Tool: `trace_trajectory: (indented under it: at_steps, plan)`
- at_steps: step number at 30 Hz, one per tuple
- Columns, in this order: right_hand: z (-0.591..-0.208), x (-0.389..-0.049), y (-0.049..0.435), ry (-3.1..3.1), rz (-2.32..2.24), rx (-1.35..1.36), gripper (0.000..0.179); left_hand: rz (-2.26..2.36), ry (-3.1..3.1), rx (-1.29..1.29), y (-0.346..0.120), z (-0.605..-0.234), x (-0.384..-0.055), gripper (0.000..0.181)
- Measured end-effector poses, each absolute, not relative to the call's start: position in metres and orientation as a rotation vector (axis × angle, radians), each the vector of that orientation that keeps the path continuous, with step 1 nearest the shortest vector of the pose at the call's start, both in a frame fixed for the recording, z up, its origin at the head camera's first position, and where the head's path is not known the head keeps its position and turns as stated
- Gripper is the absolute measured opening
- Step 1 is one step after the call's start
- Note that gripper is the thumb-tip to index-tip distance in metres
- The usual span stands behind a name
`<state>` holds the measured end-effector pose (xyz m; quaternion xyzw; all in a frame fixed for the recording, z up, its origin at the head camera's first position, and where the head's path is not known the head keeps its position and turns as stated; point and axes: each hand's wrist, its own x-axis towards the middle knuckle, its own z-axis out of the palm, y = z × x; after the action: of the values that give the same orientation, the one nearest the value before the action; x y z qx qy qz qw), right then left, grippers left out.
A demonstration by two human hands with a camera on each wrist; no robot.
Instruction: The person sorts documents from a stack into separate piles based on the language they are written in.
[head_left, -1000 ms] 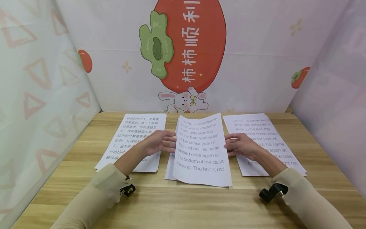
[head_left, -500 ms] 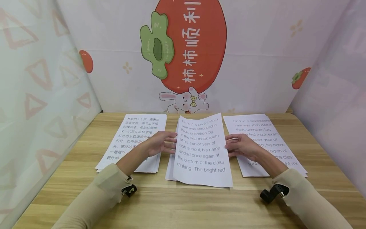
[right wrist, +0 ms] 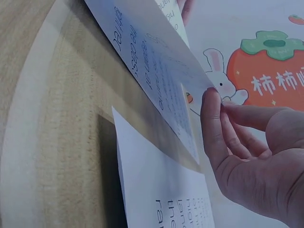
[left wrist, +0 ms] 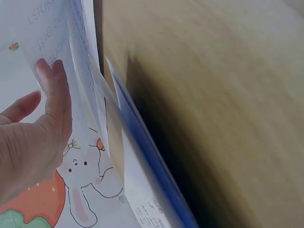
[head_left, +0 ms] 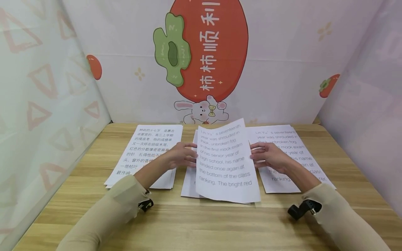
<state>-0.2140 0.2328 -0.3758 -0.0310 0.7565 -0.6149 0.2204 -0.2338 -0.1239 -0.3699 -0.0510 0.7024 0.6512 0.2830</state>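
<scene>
A printed sheet of paper with English text is lifted and bowed in the middle, above a second sheet that shows at its lower left. My right hand pinches its right edge; thumb and fingertips meet on the paper in the right wrist view. At the left edge is my left hand, its fingers nearly straight against the paper and the thumb standing apart. Beneath my left forearm lies a stack of Chinese-text sheets. Another stack of English-text sheets lies partly under my right hand.
All the paper rests on a wooden table. Behind it hangs a white cloth backdrop with a persimmon and rabbit print. Cloth walls flank both sides. A dark camera mount sits at each wrist.
The middle sheet has risen and shifted right, its upper right corner now higher. Both hands moved slightly right with it. More of the sheet underneath shows at the left.
</scene>
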Motion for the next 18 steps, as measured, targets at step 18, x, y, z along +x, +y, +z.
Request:
trace_trajectory:
  at_steps: [18]
  plan:
    - [-0.360, -0.212, 0.274, 2.201, -1.701, -0.111, 0.056, 1.748, 1.915, -0.041, -0.071, -0.368, -0.241, 0.062]
